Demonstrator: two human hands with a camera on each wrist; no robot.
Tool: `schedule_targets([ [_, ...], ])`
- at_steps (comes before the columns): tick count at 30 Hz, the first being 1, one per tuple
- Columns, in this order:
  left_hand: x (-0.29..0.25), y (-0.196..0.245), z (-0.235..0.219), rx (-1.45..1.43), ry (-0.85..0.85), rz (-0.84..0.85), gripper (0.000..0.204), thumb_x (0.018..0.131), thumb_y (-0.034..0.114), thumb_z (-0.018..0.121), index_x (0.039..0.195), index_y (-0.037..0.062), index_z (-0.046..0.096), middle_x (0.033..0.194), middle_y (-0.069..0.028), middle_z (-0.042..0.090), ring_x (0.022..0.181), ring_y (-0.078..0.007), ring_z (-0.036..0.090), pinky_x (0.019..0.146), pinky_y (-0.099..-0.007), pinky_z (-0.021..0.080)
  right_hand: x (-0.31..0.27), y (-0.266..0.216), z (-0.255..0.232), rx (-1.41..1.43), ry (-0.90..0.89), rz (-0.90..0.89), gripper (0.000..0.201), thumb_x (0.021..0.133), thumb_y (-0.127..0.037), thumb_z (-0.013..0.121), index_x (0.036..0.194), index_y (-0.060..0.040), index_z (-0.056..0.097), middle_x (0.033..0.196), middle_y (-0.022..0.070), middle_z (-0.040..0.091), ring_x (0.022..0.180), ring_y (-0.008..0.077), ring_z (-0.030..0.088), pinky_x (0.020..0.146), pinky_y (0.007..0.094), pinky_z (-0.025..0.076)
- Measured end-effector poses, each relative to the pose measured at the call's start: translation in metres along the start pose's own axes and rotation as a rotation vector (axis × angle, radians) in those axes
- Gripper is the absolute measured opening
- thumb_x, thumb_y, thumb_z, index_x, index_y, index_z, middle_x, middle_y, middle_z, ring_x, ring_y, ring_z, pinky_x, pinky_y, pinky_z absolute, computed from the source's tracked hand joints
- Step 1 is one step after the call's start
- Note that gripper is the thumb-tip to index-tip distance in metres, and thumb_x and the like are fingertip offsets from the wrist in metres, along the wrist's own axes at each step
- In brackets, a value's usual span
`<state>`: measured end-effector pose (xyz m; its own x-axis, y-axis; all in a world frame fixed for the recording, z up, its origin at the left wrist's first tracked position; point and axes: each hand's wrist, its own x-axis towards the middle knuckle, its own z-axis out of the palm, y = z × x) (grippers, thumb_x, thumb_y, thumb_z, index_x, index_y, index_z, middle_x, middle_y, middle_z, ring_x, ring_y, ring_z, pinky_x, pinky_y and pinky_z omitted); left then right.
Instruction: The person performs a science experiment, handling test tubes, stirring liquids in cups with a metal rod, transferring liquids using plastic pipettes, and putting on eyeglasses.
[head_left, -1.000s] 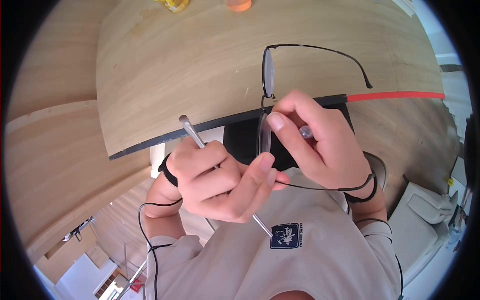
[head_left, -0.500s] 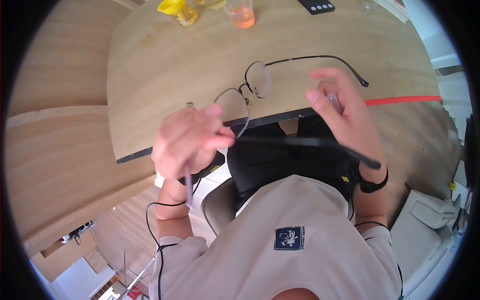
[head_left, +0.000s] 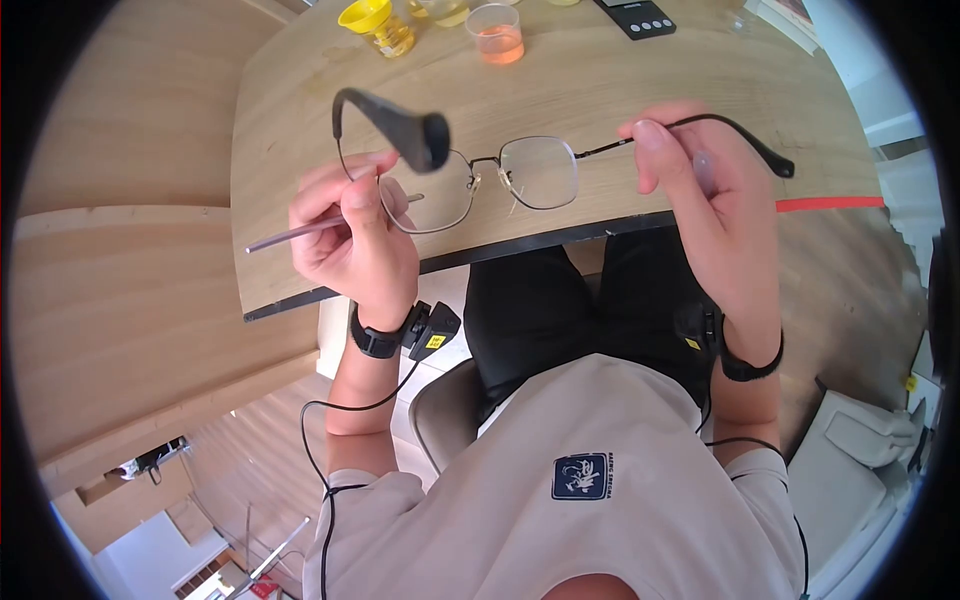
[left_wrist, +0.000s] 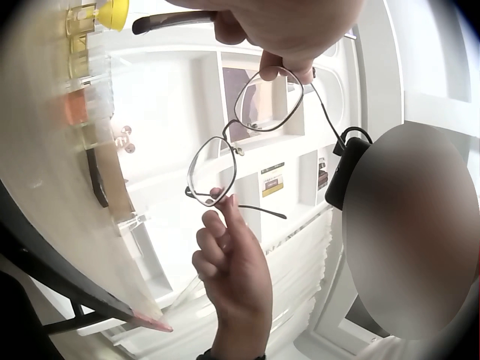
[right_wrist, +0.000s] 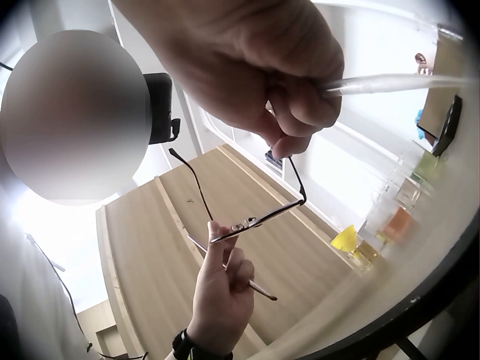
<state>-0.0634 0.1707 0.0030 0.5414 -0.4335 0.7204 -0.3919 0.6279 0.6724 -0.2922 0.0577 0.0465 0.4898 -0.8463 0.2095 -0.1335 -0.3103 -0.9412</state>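
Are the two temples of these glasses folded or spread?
Spread: both temples extend out from the lenses in the head and right wrist views, neither lying flat behind them.

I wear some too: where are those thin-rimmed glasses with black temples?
In the head view's upper middle, the glasses are held between left hand and right hand.

Eyeglasses (head_left: 532,172) (temples (head_left: 397,125) unfolded) in fingers (head_left: 366,205).

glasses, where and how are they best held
Probably by both temples of the glasses, one hand coming from each outer side. The temples stand unfolded, slim enough to pinch and away from the lenses. The right hand pinches one this way.
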Motion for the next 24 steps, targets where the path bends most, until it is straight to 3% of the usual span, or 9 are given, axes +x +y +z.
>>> schedule_targets([
  [3,-0.001,-0.002,0.002,0.058,0.026,0.003,0.005,0.1,0.008,0.063,0.103,0.0036,0.061,0.101,-0.02,0.068,0.053,-0.0046,0.039,0.043,-0.0207,0.03,-0.004,-0.015,-0.008,-0.059,-0.081,-0.001,0.014,0.102,-0.011,0.058,0.104,0.0007,0.066,0.085,0.0009,0.066,0.065,0.001,0.042,0.058,0.0186,0.031],
  [9,-0.004,-0.004,0.0,0.19,0.073,-0.003,0.006,0.099,0.005,0.062,0.104,0.0022,0.061,0.101,-0.0178,0.067,0.064,-0.007,0.05,0.044,-0.0219,0.034,-0.01,-0.014,-0.002,-0.044,0.032,-0.185,0.013,0.102,-0.008,0.057,0.104,0.0006,0.066,0.087,0.0016,0.069,0.062,0.0005,0.041,0.055,0.0177,0.028],
  [13,-0.003,0.005,-0.002,0.163,0.061,-0.038,0.009,0.1,0.007,0.061,0.108,0.0034,0.058,0.103,-0.0176,0.066,0.068,-0.0085,0.053,0.044,-0.0225,0.034,-0.015,-0.023,-0.004,0.036,0.027,-0.136,0.011,0.102,-0.007,0.056,0.104,0.0012,0.064,0.091,0.0037,0.07,0.062,0.0012,0.042,0.056,0.0167,0.029],
  [16,-0.004,0.022,0.004,0.125,0.055,-0.035,0.011,0.102,0.01,0.06,0.108,0.0042,0.053,0.102,-0.0161,0.065,0.074,-0.0107,0.055,0.051,-0.0248,0.04,-0.02,-0.019,-0.011,0.06,0.051,-0.276,0.011,0.103,-0.007,0.054,0.103,0.0005,0.062,0.094,0.0086,0.071,0.061,0.0014,0.043,0.057,0.0158,0.03],
  [18,-0.002,0.034,0.01,0.256,0.086,0.056,0.012,0.103,0.014,0.058,0.105,0.0042,0.051,0.099,-0.0143,0.062,0.08,-0.0131,0.055,0.064,-0.0268,0.044,-0.023,-0.029,-0.019,0.053,0.087,-0.346,0.012,0.104,-0.008,0.052,0.102,0.001,0.06,0.092,0.0145,0.07,0.059,0.0039,0.042,0.058,0.0166,0.032],
  [19,0.0,0.045,0.013,0.301,0.064,0.046,0.014,0.104,0.016,0.056,0.1,0.0052,0.049,0.094,-0.0112,0.059,0.084,-0.0144,0.054,0.075,-0.027,0.044,-0.017,-0.022,-0.028,0.027,0.026,-0.51,0.014,0.104,-0.01,0.049,0.105,0.0009,0.058,0.085,0.0166,0.066,0.057,0.0075,0.042,0.055,0.019,0.033],
  [22,0.002,0.057,0.01,0.312,0.02,0.114,0.015,0.104,0.019,0.056,0.101,0.006,0.049,0.091,-0.0081,0.056,0.083,-0.0141,0.053,0.075,-0.0266,0.044,-0.014,-0.028,-0.045,0.009,-0.046,-0.656,0.015,0.105,-0.012,0.048,0.107,0.0004,0.056,0.077,0.017,0.061,0.055,0.0106,0.041,0.051,0.0212,0.032],
  [23,0.004,0.047,0.012,0.202,0.111,0.223,0.023,0.099,0.018,0.066,0.108,0.0064,0.049,0.082,-0.0111,0.062,0.061,-0.0098,0.051,0.057,-0.0219,0.041,-0.013,-0.032,-0.053,-0.06,-0.107,-0.691,0.018,0.106,-0.02,0.048,0.107,-0.0027,0.054,0.074,0.0164,0.056,0.055,0.0115,0.042,0.046,0.0229,0.03],
  [24,0.006,0.049,0.013,0.201,0.116,0.272,0.023,0.098,0.018,0.067,0.108,0.0066,0.049,0.076,-0.009,0.057,0.063,-0.01,0.051,0.052,-0.0229,0.039,-0.013,-0.035,-0.06,-0.065,-0.106,-0.698,0.018,0.106,-0.02,0.048,0.107,-0.0027,0.054,0.074,0.0164,0.056,0.055,0.0115,0.042,0.046,0.0229,0.03],
])
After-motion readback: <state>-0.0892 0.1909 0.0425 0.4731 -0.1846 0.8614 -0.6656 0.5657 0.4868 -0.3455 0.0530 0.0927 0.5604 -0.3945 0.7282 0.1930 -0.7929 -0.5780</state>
